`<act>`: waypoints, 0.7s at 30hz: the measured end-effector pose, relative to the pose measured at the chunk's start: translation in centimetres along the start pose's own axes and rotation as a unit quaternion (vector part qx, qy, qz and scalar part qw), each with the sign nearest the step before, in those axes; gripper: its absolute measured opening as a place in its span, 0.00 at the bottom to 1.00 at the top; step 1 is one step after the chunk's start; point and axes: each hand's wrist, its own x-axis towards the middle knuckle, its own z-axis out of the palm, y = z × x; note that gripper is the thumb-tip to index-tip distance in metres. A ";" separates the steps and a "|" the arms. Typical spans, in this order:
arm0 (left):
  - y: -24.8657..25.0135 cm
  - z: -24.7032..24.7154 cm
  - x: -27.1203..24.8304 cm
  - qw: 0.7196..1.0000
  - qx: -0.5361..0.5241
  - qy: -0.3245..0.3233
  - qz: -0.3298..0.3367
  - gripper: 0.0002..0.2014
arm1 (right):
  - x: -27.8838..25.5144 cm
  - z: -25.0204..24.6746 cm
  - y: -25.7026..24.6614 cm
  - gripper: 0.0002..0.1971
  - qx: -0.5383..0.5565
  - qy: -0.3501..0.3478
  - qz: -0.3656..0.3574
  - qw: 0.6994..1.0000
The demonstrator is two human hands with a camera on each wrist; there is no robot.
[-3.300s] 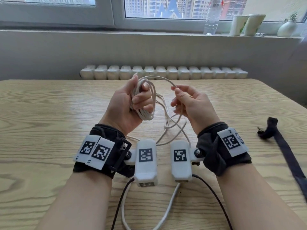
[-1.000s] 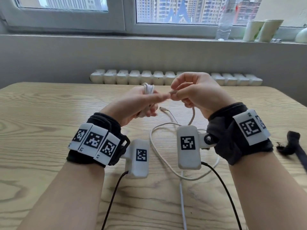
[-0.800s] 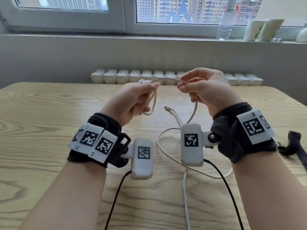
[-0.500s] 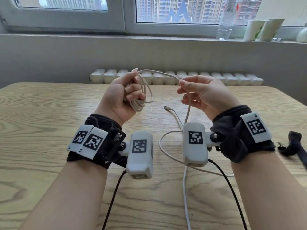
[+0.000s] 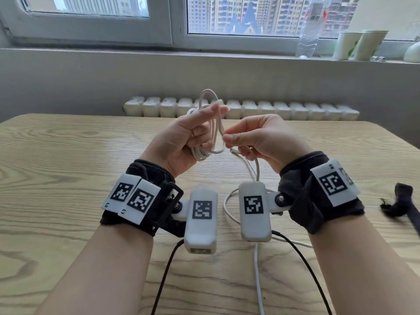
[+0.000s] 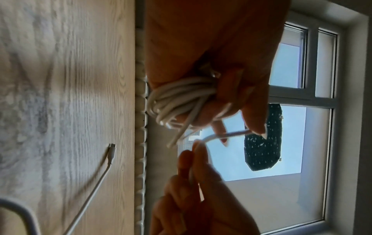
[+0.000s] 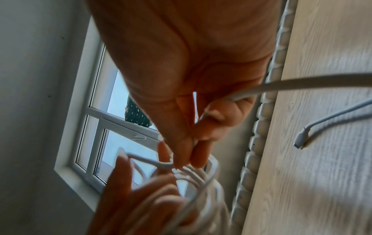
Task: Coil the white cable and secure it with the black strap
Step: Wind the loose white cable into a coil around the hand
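The left hand (image 5: 181, 142) holds the coil of the cable (image 5: 209, 123) above the table (image 5: 68, 155): its lower fingers are curled round the bundled loops, and its forefinger and thumb reach up with a strand of the top loop between their tips. In the left wrist view the loops (image 6: 177, 101) lie packed against the palm under the curled fingers (image 6: 231, 89). The right hand (image 5: 261, 137) is just beside the coil, on its right, and pinches a strand of the cable between thumb and forefinger; its other fingers are curled round the same strand lower down. In the right wrist view that strand (image 7: 302, 84) runs out of the hand (image 7: 181, 79) toward the table, and the pinching fingertips (image 7: 183, 155) meet the coil.

Below the right hand the loose cable hangs to the table, makes a loop behind the wrist cameras and runs on toward the near edge. The free plug (image 5: 234, 151) lies on the table under the right hand's fingers, apart from the coil; it shows in both wrist views (image 6: 111, 151) (image 7: 301, 139).

The strap (image 5: 404, 203) lies flat on the table, well to the right of the coil, past the right wrist, untouched. Beyond the table are a radiator (image 5: 295, 110) and a sill with a bottle (image 5: 309, 30) and two cups (image 5: 361, 44).
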 end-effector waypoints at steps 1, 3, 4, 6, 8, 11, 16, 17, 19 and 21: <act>0.1 0.0 -0.1 1.000 -0.002 -0.025 0.002 0.14 | 0.1 0.1 0.2 0.03 -0.005 0.003 0.001 1.000; 0.4 0.0 -0.2 0.998 0.006 -0.060 0.006 0.08 | 0.2 0.2 0.4 0.03 -0.005 0.009 0.001 1.000; 0.5 0.1 -0.3 0.998 0.008 -0.067 0.004 0.06 | 0.2 0.2 0.5 0.04 -0.004 0.006 0.003 1.000; 0.6 0.2 -0.2 0.999 -0.006 -0.051 -0.004 0.06 | 0.2 0.2 0.5 0.05 -0.003 -0.008 0.010 1.000; 0.9 -0.1 0.0 0.998 -0.069 -0.001 0.002 0.05 | 0.3 -0.1 0.7 0.08 -0.010 -0.020 0.021 1.000; 1.6 -2.0 0.4 0.976 -0.176 0.113 0.056 0.02 | 0.3 -1.1 1.0 0.09 -0.019 -0.017 0.041 0.999; 2.2 -5.2 0.2 0.929 -0.212 0.274 0.129 0.11 | 0.4 -3.4 1.3 0.05 -0.020 0.020 0.069 0.997; 2.3 -5.6 0.2 0.918 -0.226 0.295 0.135 0.10 | 0.4 -3.9 1.6 0.05 -0.056 0.036 0.070 0.995; 2.7 -6.4 0.1 0.901 -0.244 0.326 0.150 0.09 | 0.3 -5.0 2.0 0.05 -0.123 0.090 0.067 0.986; 2.9 -7.0 0.0 0.894 -0.229 0.351 0.158 0.08 | 0.1 -5.8 2.4 0.05 -0.116 0.144 0.056 0.981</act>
